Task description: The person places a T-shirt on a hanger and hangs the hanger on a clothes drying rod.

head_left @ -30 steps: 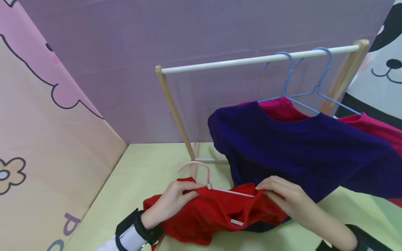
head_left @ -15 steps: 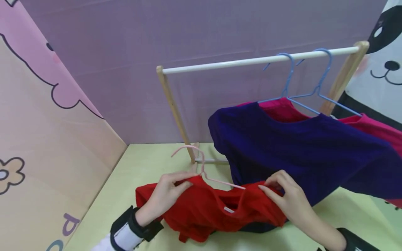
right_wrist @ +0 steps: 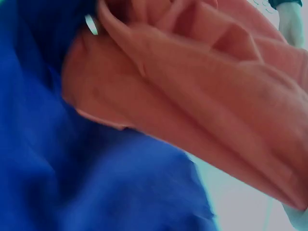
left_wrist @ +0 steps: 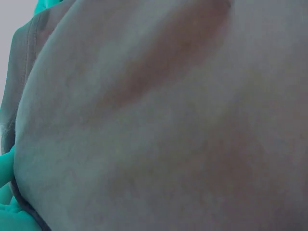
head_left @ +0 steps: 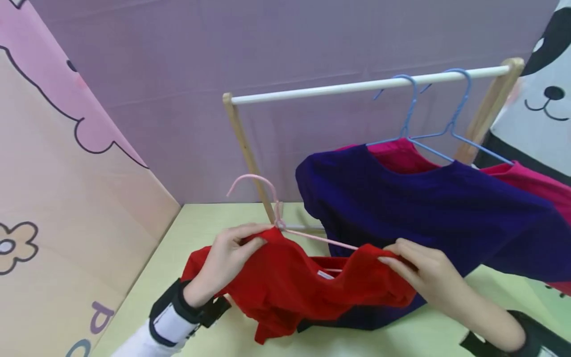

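In the head view, a red T-shirt [head_left: 290,282] hangs from a pink hanger [head_left: 321,239], whose hook stands up bare above the neckline. My left hand [head_left: 227,260] pinches the shirt at the neckline beside the base of the hook. Across from it, my right hand [head_left: 424,267] pinches the other side of the neckline near the hanger's far arm. A small white label [head_left: 325,274] shows inside the collar. Cloth [left_wrist: 159,125] fills most of the left wrist view. In the right wrist view, the red shirt [right_wrist: 192,91] sags in folds in front of dark blue cloth.
Behind the hands stands a rack with a white rail [head_left: 312,92] and wooden posts. A dark blue shirt [head_left: 410,213] and a pink shirt [head_left: 531,181] hang at its right on blue hangers [head_left: 408,116]. The table [head_left: 214,223] is pale yellow, with fabric walls around.
Both hands have raised the red shirt and pink hanger, and the hook has moved up and left. More of the hanger's arm shows above the collar. The shirts on the rack have stayed put.
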The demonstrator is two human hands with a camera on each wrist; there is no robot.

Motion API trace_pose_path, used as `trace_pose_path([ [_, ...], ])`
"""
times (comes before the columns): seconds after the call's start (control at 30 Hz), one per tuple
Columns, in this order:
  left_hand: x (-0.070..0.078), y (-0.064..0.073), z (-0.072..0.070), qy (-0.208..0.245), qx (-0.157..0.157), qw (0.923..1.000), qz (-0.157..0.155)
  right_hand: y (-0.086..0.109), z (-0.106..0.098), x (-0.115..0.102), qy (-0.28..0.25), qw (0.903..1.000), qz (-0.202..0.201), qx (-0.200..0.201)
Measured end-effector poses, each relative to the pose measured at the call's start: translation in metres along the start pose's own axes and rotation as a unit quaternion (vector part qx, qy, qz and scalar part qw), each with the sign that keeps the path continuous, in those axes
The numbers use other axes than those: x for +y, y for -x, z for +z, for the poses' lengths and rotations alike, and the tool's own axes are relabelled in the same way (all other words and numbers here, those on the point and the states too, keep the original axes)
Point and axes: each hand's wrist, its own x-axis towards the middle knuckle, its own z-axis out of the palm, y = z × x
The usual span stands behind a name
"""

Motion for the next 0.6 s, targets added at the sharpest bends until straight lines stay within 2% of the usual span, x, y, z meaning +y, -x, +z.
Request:
trace_pose_path([
  [0.13, 0.008, -0.007, -0.006, -0.004, 0.021, 0.9998, 0.001, -0.025, -0.017, -0.002, 0.035, 0.9983, -0.044, -0.009],
  [0.2, 0.011, -0.013, -0.007, -0.005, 0.03, 0.9995, 0.007, -0.036, -0.025, -0.004, 0.051, 0.9975, -0.044, -0.021],
  [0.43, 0.019, -0.04, -0.005, -0.008, 0.053, 0.9975, 0.046, -0.07, -0.049, -0.005, 0.094, 0.9945, -0.014, -0.044],
  [0.53, 0.024, -0.052, -0.001, 0.009, 0.05, 0.997, 0.058, -0.078, -0.057, -0.006, 0.087, 0.9934, 0.018, -0.072],
  [0.6, 0.027, -0.059, 0.003, 0.021, 0.042, 0.9967, 0.066, -0.08, -0.061, -0.006, 0.068, 0.9917, 0.054, -0.095],
])
